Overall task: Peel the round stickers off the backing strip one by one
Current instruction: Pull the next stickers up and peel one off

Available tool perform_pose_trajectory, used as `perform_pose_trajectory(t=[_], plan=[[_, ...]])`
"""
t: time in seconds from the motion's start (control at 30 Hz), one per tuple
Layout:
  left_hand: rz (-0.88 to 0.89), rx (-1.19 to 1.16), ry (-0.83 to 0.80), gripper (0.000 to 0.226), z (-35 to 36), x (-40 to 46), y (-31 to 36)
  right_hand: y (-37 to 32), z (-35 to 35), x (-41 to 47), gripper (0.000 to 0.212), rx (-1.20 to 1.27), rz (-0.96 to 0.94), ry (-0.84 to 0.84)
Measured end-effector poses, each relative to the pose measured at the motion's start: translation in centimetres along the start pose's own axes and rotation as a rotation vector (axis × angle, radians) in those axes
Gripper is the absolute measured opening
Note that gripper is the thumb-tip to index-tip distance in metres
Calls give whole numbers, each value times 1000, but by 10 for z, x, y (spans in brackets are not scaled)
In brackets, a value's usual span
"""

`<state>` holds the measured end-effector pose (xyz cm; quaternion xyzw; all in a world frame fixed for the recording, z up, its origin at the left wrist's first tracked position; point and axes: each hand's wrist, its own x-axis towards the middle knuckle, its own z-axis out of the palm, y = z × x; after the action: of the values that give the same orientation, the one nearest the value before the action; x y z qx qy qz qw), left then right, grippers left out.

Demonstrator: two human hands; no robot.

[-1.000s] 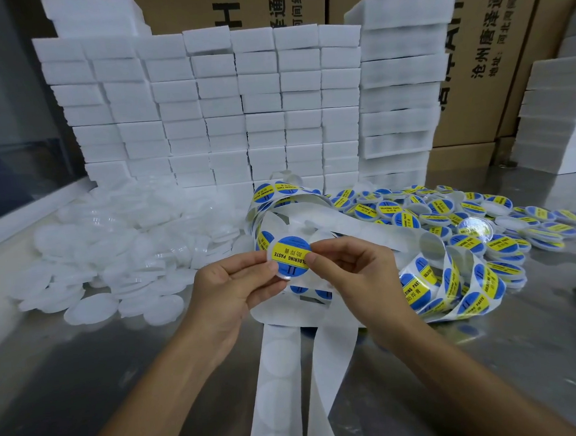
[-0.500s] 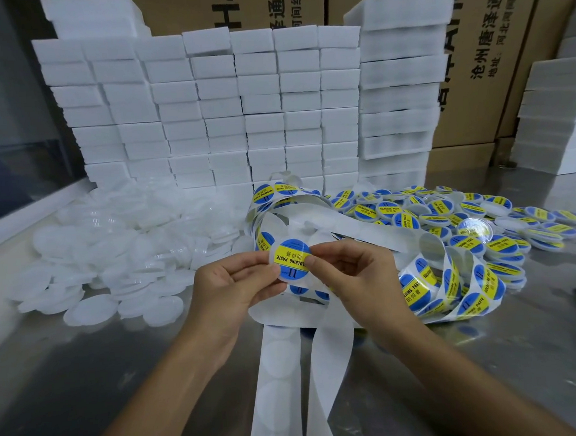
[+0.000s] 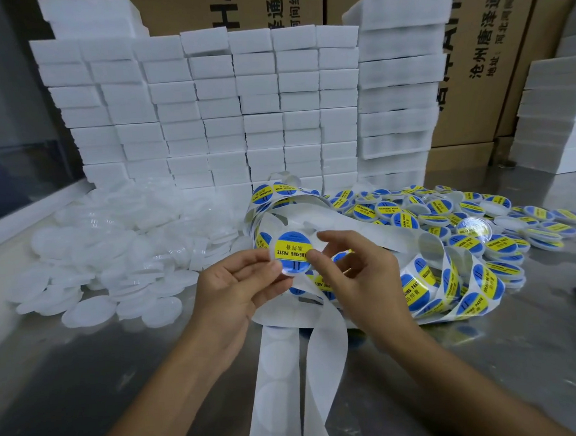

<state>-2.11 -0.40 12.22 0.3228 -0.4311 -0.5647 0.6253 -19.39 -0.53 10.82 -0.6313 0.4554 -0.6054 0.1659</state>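
The left hand [image 3: 237,288] pinches the edge of a round blue sticker with a yellow band [image 3: 292,249], held up in front of the white paper backing strip [image 3: 325,347], while the right hand [image 3: 357,274] touches its other edge with a thumb tip [image 3: 314,257], fingers loosely spread. This sticker looks already lifted off. Next it probably goes onto one of the clear plastic lids [image 3: 93,310] piled left, joining the labelled lids [image 3: 475,220] heaped right on the steel table [image 3: 87,381].
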Motion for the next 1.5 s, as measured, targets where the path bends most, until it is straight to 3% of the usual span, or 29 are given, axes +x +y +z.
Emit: perform_pose_trajectory(t=[0.2, 0.4, 0.5, 0.57, 0.67, 0.77, 0.93, 1.07, 1.17, 1.3, 1.43, 1.5], plan=[[-1, -34, -60, 23, 4, -2, -6, -5, 9, -6, 36, 116, 36, -117], [-14, -19, -142, 25, 6, -3, -8, -5, 1, 3, 4, 258, 157, -65], [-20, -15, -135, 27, 7, -3, -8, -4, -1, 3, 7, 215, 134, -67], [-13, -7, -125, 27, 6, -3, -9, -4, 1, 1, 17, 180, 114, -74], [10, 46, -162, 15, 7, -5, -13, -4, 5, -3, 48, 122, 129, -49], [55, 169, -256, 9, 9, -8, -16, -2, 6, -2, 57, 80, 170, 4], [53, 201, -322, 12, 9, -8, -14, -3, 4, 0, 51, 125, 164, 2], [39, 154, -279, 9, 8, -7, -13, -5, 4, -2, 24, 161, 114, -74], [14, 195, -229, 8, 5, -5, -13, -6, 7, -4, 26, 152, 65, -178], [15, 234, -153, 10, 1, -3, -11, -9, 4, -2, 9, 176, 119, -254], [26, 304, -139, 9, 2, -2, -13, -8, 1, -1, 26, 181, 160, -197], [26, 300, -120, 10, 3, -3, -13, -7, 1, -1, 21, 188, 141, -202]])
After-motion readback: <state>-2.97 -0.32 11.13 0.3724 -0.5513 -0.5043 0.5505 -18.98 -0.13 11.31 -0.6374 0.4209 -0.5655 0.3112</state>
